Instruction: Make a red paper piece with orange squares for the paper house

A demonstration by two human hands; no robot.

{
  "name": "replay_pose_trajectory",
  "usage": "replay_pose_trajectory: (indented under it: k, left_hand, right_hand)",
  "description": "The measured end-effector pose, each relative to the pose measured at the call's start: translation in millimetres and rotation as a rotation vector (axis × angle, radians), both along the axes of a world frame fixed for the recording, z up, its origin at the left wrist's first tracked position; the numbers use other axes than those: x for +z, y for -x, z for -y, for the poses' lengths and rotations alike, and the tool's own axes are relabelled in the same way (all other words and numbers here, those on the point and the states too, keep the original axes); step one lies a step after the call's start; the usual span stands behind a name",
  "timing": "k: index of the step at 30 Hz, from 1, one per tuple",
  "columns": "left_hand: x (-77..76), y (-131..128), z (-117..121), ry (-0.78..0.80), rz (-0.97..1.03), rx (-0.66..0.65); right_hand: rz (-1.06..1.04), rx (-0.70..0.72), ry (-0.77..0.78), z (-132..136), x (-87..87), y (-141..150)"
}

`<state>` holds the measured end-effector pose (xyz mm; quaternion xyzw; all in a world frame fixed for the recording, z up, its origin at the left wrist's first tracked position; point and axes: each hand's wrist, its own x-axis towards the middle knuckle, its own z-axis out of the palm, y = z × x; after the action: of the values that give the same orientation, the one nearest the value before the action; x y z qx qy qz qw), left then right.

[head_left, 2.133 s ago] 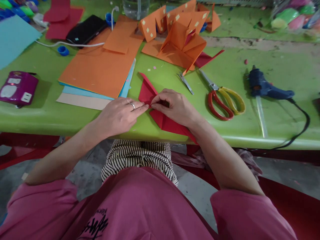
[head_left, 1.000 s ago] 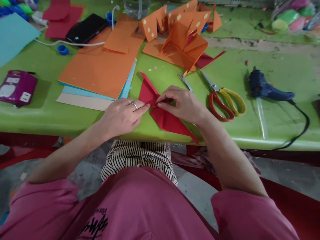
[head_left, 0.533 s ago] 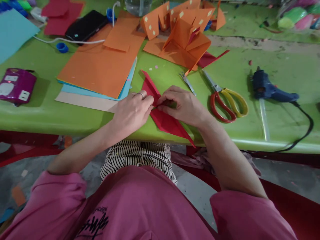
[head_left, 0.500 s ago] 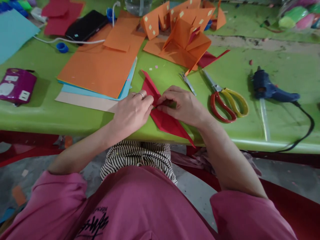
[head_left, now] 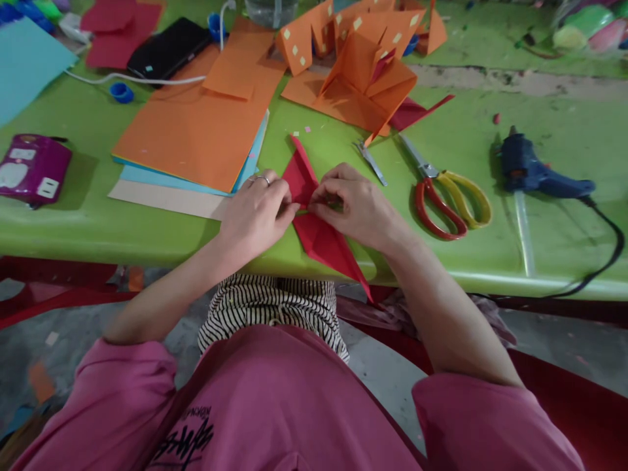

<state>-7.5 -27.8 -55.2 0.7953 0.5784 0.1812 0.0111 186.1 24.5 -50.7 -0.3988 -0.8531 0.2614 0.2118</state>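
- Round swings the red, folded, pointed paper [head_left: 321,239]: its lower tip has shifted toward the person's left since the earlier frame, and the left hand [head_left: 258,209] has curled in from lying flatter.
- Both hands are at the paper's narrow middle now, fingertips almost meeting; the left pinches one side, the right hand [head_left: 360,206] pinches just beside it.
- Watch that lower tip! It pokes out past the front edge of the glossy green table [head_left: 147,243], so a forward lean could catch and bend it.
- Delicate spot, that middle: if the two pinches pull apart unevenly, I'd say the crease could skew or the paper tear.
- Look at the left hand, right up against the pale tan paper strip [head_left: 167,200]; a sweep that way might drag it and the orange paper sheets [head_left: 196,137] above.
- Over by the right forearm lie the metal scissors with red and yellow handles [head_left: 430,171]; an elbow swinging outward could knock them.
- Farther out, the dark blue glue gun [head_left: 524,167]. Can't tell if it's hot, but if so, a careless brush could burn.
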Motion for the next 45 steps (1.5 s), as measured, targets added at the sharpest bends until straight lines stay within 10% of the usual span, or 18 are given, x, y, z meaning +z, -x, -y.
replay_pose_trajectory:
  k: [45]
  left_hand:
    - [19.4, 8, -11, 0.247, -0.014, -0.115]
  right_hand:
    - [0.156, -0.037, 0.046, -7, 2.1, 8]
